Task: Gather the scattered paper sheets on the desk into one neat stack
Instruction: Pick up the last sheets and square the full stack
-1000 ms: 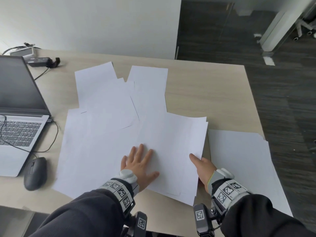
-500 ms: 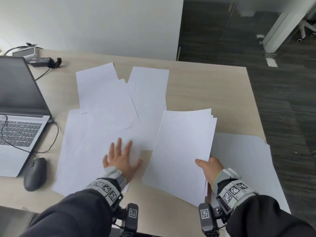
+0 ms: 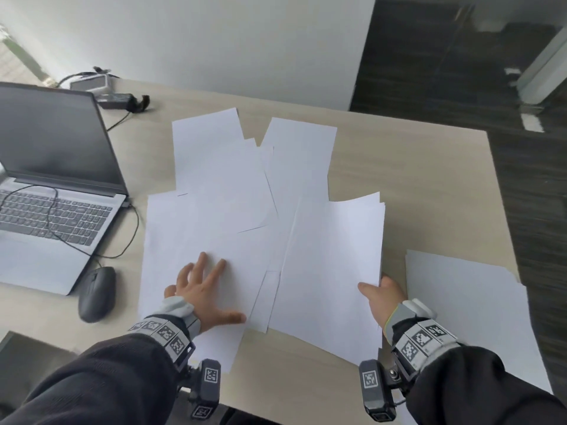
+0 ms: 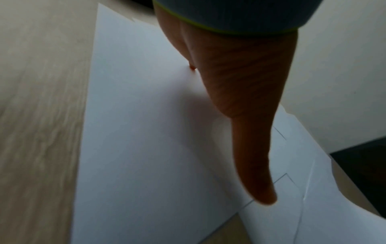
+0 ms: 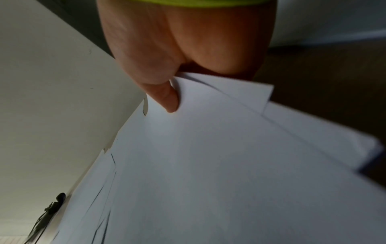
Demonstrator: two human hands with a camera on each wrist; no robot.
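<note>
Head view, left hand (image 3: 201, 294): fingers spread and straight, palm flat on the scattered sheets (image 3: 221, 191) overlapping across the middle of the bench (image 3: 423, 167).
Head view, right hand (image 3: 385, 299): pinches the near corner of a held stack (image 3: 334, 265), thumb on top; the stack partly overlaps the scattered sheets.
Head view, other paper: a separate pile (image 3: 469, 311) lies at the right edge of the bench.
Head view, surroundings: open laptop (image 3: 52, 167) and mouse (image 3: 96, 294) at left.
Left wrist view: thumb (image 4: 253, 165) stretched out over white sheets.
Right wrist view: thumb (image 5: 167, 97) clamps several sheets' corner (image 5: 208, 92); fingers underneath are hidden.
</note>
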